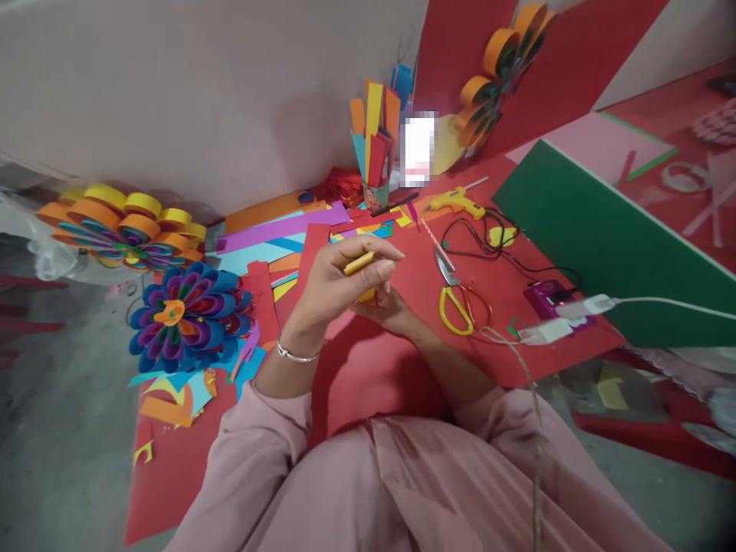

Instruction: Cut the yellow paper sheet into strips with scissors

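Observation:
My left hand [348, 276], with a silver bangle at its wrist, is closed around a folded or rolled yellow paper strip [359, 264]. Below and behind it, my right hand [388, 310] grips the lower part of the same yellow paper; most of its fingers are hidden. Both hands are held together over the red table [402, 268]. To their right lie scissors [454, 299] with yellow and red handles, blades pointing away. Coloured paper strips [276, 230] are spread out on the left.
A blue paper flower [184, 318] and an orange-yellow one [129, 230] sit at left. Farther back are a cup [376, 195] of paper strips and a yellow glue gun [457, 203]. Cables run to a purple power strip [555, 303] beside a green board [621, 245].

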`<state>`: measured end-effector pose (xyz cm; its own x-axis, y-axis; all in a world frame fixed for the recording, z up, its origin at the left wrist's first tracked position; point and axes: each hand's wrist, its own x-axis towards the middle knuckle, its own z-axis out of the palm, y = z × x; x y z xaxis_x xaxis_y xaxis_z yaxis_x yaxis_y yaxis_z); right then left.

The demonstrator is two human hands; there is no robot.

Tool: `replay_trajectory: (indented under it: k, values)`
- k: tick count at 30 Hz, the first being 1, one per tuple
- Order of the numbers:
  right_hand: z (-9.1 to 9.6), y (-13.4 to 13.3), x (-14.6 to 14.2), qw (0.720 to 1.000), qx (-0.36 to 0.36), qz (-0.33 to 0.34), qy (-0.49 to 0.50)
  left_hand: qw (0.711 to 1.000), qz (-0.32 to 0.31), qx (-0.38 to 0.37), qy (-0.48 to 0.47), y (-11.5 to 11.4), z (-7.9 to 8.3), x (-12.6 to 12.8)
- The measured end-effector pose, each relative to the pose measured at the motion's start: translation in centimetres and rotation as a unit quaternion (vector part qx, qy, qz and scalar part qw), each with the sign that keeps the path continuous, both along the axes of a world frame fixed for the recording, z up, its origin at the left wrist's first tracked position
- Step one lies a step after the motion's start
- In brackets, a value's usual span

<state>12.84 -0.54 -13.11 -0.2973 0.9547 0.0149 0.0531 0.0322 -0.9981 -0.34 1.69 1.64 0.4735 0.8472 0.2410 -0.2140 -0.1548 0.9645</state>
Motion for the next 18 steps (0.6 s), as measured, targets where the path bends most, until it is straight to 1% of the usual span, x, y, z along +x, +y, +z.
replay_trajectory:
  k: [2, 5, 9, 11, 14, 18]
  values:
    - [0.0, -0.1, -0.3, 1.0, 0.0, -0.016, -0.018, 1.0, 0.02, -0.003, 0.006, 0.0, 0.0, 0.4]
    - [-0.8, -0.1, -1.1, 0.998, -0.013, -0.059, -0.031, 0.999, 0.042, -0.002, 0.026, 0.2, -0.5, 1.2]
    - [-1.9, -0.5, -1.6, 0.997, -0.012, -0.06, -0.043, 0.998, 0.036, -0.027, 0.035, 0.3, -1.7, 1.6]
    - [-1.9, -0.8, -1.6, 0.997, -0.001, -0.065, -0.051, 0.998, 0.03, -0.049, 0.022, 0.3, -2.0, 1.5]
    - [-1.5, -1.0, -1.5, 0.996, 0.017, -0.074, -0.04, 0.998, 0.032, -0.051, 0.0, 0.3, -2.2, 1.0]
    - [-1.3, -1.0, -1.8, 0.995, 0.025, -0.087, -0.03, 0.996, 0.072, -0.06, -0.014, 0.5, -2.9, 0.8]
